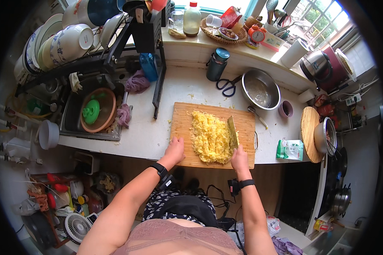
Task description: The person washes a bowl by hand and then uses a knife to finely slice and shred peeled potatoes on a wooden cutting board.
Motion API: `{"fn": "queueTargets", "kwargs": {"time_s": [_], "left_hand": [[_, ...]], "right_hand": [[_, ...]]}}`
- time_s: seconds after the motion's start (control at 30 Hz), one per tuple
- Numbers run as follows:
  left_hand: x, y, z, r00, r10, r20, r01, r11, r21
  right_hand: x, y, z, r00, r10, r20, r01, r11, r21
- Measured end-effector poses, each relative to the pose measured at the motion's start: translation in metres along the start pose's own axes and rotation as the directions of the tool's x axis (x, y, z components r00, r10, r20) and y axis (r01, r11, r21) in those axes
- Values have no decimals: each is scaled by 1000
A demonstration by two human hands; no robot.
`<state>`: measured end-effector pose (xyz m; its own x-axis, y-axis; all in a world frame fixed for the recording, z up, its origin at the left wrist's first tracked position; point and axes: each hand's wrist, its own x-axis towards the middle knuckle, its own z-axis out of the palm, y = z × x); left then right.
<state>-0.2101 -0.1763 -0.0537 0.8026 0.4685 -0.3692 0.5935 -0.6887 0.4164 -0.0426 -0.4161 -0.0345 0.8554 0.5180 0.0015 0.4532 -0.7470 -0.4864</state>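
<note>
A heap of shredded yellow food (pixel 210 137) covers the middle of a wooden cutting board (pixel 182 111). My right hand (pixel 239 158) grips the handle of a cleaver (pixel 232 130), whose blade stands on edge at the right side of the heap. A few shreds lie just right of the blade. At the board's left edge, my left hand (pixel 175 149) rests with its fingers curled. Whether it grips the board or only touches it cannot be made out.
Behind the board are a metal bowl (pixel 261 89), scissors (pixel 229 86), a spoon (pixel 258 117) and a dark bottle (pixel 217 64). A green-and-white packet (pixel 289 149) lies to the right. The sink (pixel 71 106) holds an orange basin (pixel 110 119); a dish rack (pixel 118 47) rises above it.
</note>
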Motion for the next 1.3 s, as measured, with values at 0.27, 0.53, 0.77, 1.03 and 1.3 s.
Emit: {"fn": "queueTargets", "kwargs": {"time_s": [0.27, 0.53, 0.77, 1.03, 1.3], "left_hand": [[-11, -4, -1, 999, -38, -20, 38, 999, -21], [-50, -7, 17, 952, -160, -261, 80, 953, -293], [-60, 42, 18, 916, -255, -308, 206, 961, -184], [-44, 73, 25, 929, -347, -127, 370, 884, 285], [-34, 72, 12, 947, -306, -96, 314, 830, 461]], "right_hand": [[-22, 3, -62, 707, -544, 451, 592, 805, 43], [38, 5, -61, 486, -584, 651, 796, 603, -53], [58, 20, -43, 611, -613, 501, 731, 680, -60], [57, 29, -18, 719, -589, 370, 633, 774, 2], [62, 25, -33, 833, -421, 359, 441, 897, 27]]}}
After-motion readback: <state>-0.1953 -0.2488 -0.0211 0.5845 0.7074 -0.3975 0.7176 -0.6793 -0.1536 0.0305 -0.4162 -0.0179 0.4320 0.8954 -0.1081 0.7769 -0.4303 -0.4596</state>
